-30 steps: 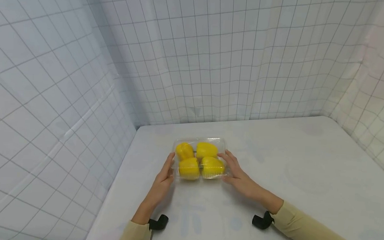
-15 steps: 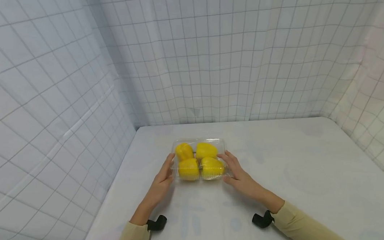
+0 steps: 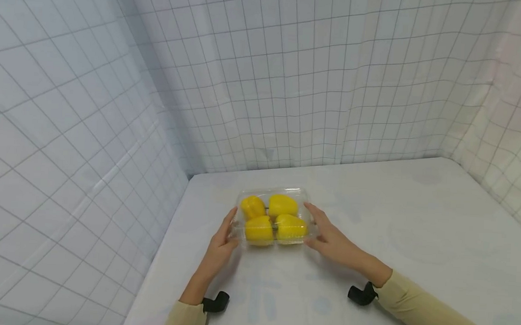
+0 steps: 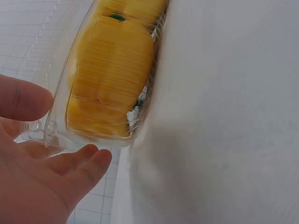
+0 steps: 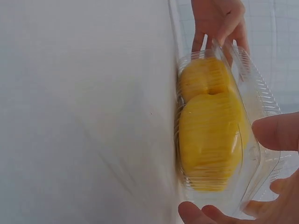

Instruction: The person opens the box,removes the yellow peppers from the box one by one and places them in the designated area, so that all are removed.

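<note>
A clear plastic clamshell container point(image 3: 246, 190) with a closed lid rests on the white table, holding several yellow bell peppers point(image 3: 283, 205). At its left side my left hand point(image 3: 217, 251) has its fingers extended along the wall. In the left wrist view, the thumb point(image 4: 35, 100) lies at the container's rim and the other fingers sit by its end. My right hand point(image 3: 332, 240) flanks the right side with fingers spread. In the right wrist view its thumb point(image 5: 275, 131) is by the lid's edge, the other fingers beside the near end; exact contact is hard to tell.
A white table point(image 3: 399, 223) extends around the container. White grid-patterned curtains point(image 3: 286, 85) stand behind it and on both sides. Black wrist mounts point(image 3: 362, 293) sit at both cuffs of the beige sleeves point(image 3: 434, 314).
My right fingers, earlier over the container's right edge, have spread and drawn off to the right. The left fingers have eased slightly away. The container stays on the table; the head view shifts slightly.
</note>
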`<control>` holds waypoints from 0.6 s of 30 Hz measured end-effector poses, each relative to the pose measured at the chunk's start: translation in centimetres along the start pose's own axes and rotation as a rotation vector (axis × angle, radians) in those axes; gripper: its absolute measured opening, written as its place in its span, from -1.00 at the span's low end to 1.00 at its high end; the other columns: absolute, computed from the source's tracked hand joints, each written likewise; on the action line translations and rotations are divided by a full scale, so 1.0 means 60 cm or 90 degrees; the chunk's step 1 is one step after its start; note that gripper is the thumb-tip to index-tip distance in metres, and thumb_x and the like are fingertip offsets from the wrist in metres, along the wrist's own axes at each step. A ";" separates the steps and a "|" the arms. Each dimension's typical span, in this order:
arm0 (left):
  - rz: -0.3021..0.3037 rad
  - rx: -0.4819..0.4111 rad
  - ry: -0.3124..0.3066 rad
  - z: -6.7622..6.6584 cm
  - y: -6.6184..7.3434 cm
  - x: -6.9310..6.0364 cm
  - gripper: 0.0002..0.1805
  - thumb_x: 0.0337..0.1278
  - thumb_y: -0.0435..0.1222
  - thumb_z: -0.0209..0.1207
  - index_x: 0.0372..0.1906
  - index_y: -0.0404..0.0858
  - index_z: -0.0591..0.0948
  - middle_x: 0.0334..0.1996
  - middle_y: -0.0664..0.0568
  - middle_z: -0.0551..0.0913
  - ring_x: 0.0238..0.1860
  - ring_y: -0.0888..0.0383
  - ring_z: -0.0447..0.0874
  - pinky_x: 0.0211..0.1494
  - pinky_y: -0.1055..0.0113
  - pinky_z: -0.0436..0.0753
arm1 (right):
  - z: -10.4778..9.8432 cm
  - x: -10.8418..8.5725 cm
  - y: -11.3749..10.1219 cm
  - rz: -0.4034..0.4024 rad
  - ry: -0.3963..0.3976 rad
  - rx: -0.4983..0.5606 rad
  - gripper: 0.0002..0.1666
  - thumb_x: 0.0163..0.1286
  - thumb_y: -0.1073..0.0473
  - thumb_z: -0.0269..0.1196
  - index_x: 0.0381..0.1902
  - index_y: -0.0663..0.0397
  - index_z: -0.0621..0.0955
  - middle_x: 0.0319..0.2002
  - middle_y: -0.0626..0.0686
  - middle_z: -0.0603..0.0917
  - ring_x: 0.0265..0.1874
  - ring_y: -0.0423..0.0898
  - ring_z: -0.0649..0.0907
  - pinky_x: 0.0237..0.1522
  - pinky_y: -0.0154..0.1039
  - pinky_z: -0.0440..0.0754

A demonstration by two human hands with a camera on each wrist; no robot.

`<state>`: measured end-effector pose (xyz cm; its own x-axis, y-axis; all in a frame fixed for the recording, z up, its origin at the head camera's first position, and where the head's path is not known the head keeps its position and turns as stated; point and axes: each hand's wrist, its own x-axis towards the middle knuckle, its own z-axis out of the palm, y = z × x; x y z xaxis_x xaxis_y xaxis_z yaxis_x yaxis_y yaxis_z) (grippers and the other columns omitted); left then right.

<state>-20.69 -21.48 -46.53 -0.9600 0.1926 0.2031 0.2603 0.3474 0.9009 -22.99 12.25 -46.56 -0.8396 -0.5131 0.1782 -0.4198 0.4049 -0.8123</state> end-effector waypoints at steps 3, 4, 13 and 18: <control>0.002 0.010 0.010 -0.004 -0.003 0.003 -0.09 0.24 -0.59 0.00 0.63 0.00 0.05 0.59 0.06 0.03 0.54 -0.17 0.03 0.43 -0.26 0.15 | -0.005 0.001 -0.005 0.014 0.004 -0.021 0.03 0.49 0.11 0.23 0.64 -0.23 -0.15 0.60 0.03 -0.05 0.38 0.18 0.36 0.14 0.15 0.55; 0.003 0.010 0.013 -0.006 -0.001 0.004 -0.10 0.24 -0.58 0.00 0.63 0.00 0.07 0.59 0.08 0.05 0.55 -0.14 0.03 0.43 -0.25 0.17 | -0.007 0.002 -0.006 0.021 0.005 -0.027 0.03 0.48 0.10 0.23 0.64 -0.23 -0.15 0.60 0.03 -0.04 0.38 0.17 0.36 0.14 0.15 0.55; 0.048 0.038 0.027 -0.020 0.009 0.014 -0.14 0.17 -0.58 0.11 0.58 -0.12 0.19 0.55 -0.01 0.18 0.55 -0.04 0.04 0.42 -0.21 0.23 | -0.018 0.012 -0.018 0.054 0.007 -0.039 0.01 0.47 0.06 0.24 0.65 -0.20 -0.09 0.60 0.03 0.01 0.43 0.20 0.31 0.20 0.18 0.51; 0.048 0.031 0.016 -0.023 0.032 0.011 -0.15 0.19 -0.62 0.11 0.58 -0.20 0.17 0.54 -0.13 0.16 0.55 -0.10 0.03 0.45 -0.20 0.17 | -0.021 0.013 -0.017 0.045 0.008 -0.041 -0.01 0.47 0.05 0.24 0.64 -0.18 -0.06 0.60 0.04 -0.01 0.44 0.24 0.29 0.23 0.18 0.48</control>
<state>-20.94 -21.98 -44.14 -0.9395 0.1975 0.2800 0.3364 0.3775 0.8627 -23.63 12.39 -44.89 -0.8721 -0.4720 0.1289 -0.3800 0.4876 -0.7860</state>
